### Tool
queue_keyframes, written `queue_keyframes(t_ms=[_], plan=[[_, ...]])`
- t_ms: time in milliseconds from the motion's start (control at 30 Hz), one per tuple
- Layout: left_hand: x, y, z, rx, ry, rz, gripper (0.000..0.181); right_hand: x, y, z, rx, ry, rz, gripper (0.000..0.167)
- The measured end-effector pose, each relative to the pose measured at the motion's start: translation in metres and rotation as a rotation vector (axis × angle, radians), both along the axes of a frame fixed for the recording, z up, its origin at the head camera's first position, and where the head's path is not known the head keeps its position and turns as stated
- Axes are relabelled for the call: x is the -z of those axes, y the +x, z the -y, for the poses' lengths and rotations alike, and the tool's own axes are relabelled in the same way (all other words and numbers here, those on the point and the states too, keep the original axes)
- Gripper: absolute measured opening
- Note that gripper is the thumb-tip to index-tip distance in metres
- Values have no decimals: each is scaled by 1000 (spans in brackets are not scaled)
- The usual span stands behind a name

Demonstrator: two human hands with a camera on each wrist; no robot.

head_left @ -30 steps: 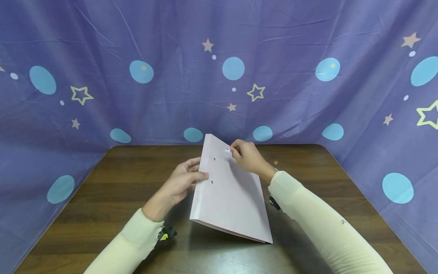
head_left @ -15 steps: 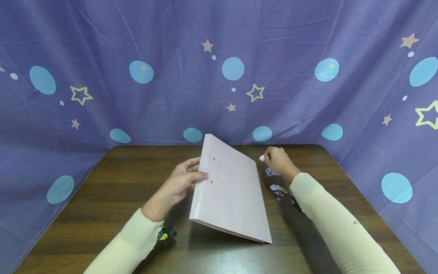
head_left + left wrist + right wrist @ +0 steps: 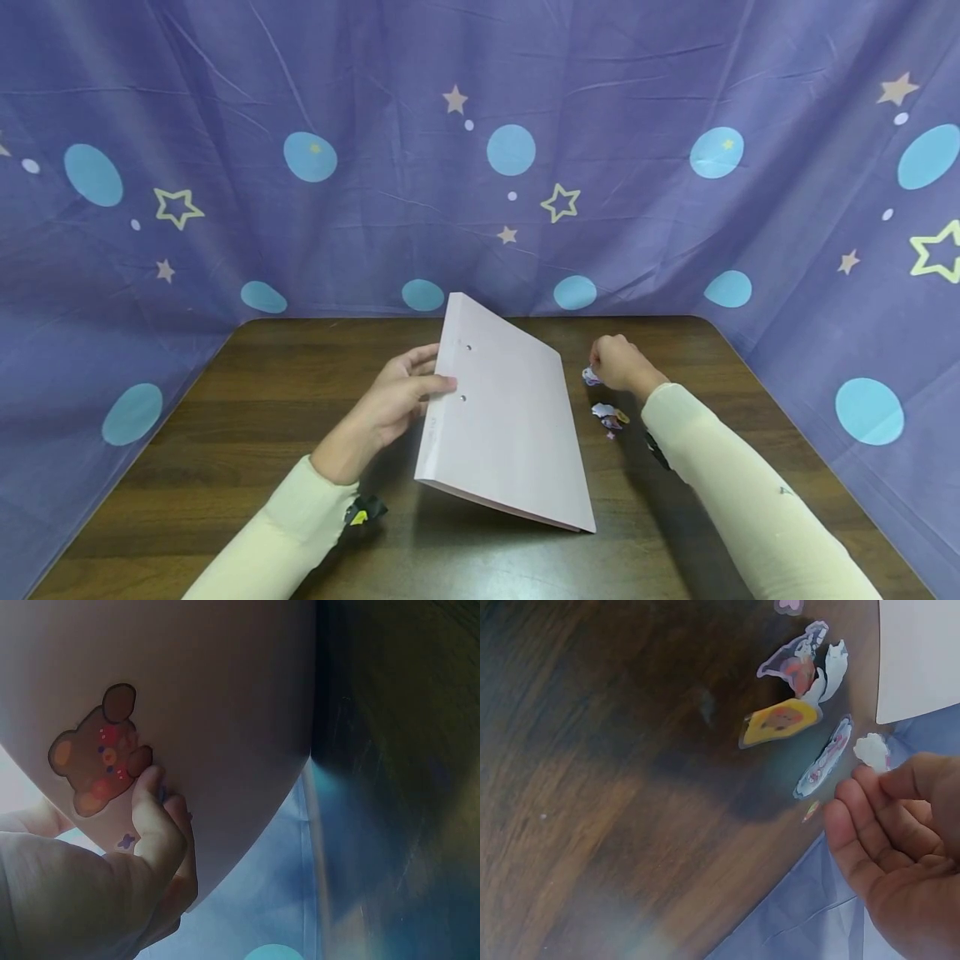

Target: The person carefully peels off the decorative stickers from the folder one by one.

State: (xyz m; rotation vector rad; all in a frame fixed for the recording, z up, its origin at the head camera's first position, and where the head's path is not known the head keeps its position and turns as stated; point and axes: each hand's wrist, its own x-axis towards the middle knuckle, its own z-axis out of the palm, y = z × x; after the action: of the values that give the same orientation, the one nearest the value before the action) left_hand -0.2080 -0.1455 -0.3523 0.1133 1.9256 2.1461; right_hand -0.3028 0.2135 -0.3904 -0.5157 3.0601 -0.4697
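A pale folder (image 3: 510, 417) with two metal rivets by its spine stands tilted over the table. My left hand (image 3: 386, 404) grips it at the spine, thumb on the near face and fingers behind. On its far side, the left wrist view shows a brown bear sticker (image 3: 101, 754) next to those fingers. Right of the folder, my right hand (image 3: 624, 364) pinches a small white crumpled scrap (image 3: 871, 750) between thumb and finger; the head view hides it. Below that hand lie a long pale sticker (image 3: 825, 759) and a yellow-edged sticker (image 3: 781, 722).
The stickers lie on a dark wooden table (image 3: 285, 417), among them a purple-edged one (image 3: 793, 666), a tiny colourful one (image 3: 810, 811) and a pink one (image 3: 788, 606). A blue patterned curtain (image 3: 375, 192) surrounds the table's back and sides.
My right hand has moved from in front of the folder to the right and down, carrying the white scrap. The left hand and folder hold almost still.
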Motion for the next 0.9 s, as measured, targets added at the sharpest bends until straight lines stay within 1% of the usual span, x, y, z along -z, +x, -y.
queue_keyframes(t_ms=[133, 367, 533, 633, 700, 800, 900], plan=[[0, 0, -1, -1, -4, 1, 73, 3, -1, -1, -3, 14, 17, 14], [0, 0, 0, -1, -15, 3, 73, 4, -1, -2, -1, 27, 13, 15], [-1, 0, 1, -3, -16, 1, 72, 5, -1, -2, 6, 22, 16, 14], [-1, 0, 1, -4, -7, -4, 72, 5, -1, 1, 6, -7, 19, 12], [-1, 0, 1, -3, 2, -7, 72, 5, 0, 5, -6, -72, 21, 13], [0, 0, 2, 2, 18, -11, 71, 2, 5, 16, -23, -244, 79, 18], [1, 0, 2, 6, 18, -14, 68, -1, 12, 31, -18, -433, 176, 29]])
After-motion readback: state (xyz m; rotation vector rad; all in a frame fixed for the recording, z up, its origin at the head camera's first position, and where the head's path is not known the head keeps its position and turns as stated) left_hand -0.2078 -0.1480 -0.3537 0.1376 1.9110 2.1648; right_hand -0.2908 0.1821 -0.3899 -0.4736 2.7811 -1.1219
